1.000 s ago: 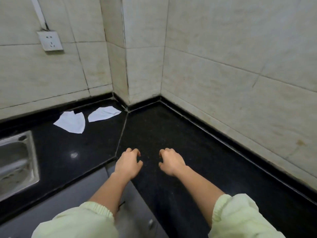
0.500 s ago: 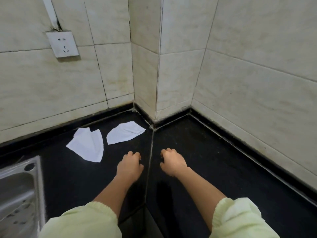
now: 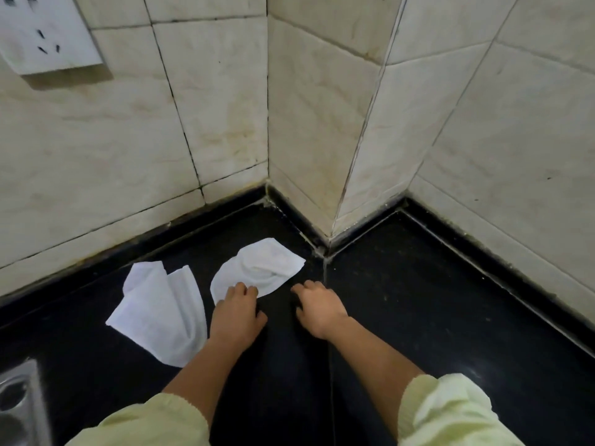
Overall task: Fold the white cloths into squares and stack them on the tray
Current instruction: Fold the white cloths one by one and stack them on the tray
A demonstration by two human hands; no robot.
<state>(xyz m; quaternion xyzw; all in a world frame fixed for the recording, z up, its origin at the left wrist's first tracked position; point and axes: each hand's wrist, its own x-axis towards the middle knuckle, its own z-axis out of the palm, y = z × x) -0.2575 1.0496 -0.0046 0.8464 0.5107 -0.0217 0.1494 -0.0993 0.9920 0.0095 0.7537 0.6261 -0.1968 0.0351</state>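
Observation:
Two white cloths lie crumpled on the black counter (image 3: 418,300). The larger cloth (image 3: 161,310) is at the left, loosely folded over itself. The smaller cloth (image 3: 257,268) lies near the tiled corner. My left hand (image 3: 236,312) has its curled fingertips on the near edge of the smaller cloth. My right hand (image 3: 317,305) hovers over bare counter just right of that cloth, fingers loosely curled, holding nothing. No tray is in view.
Tiled walls close in the counter at the back and right, with a jutting wall corner (image 3: 328,233). A steel sink (image 3: 19,403) sits at the lower left. A wall socket (image 3: 48,33) is at the upper left.
The view has come closer to the cloths. Both hands moved forward to the corner; my left hand now touches the smaller cloth's near edge.

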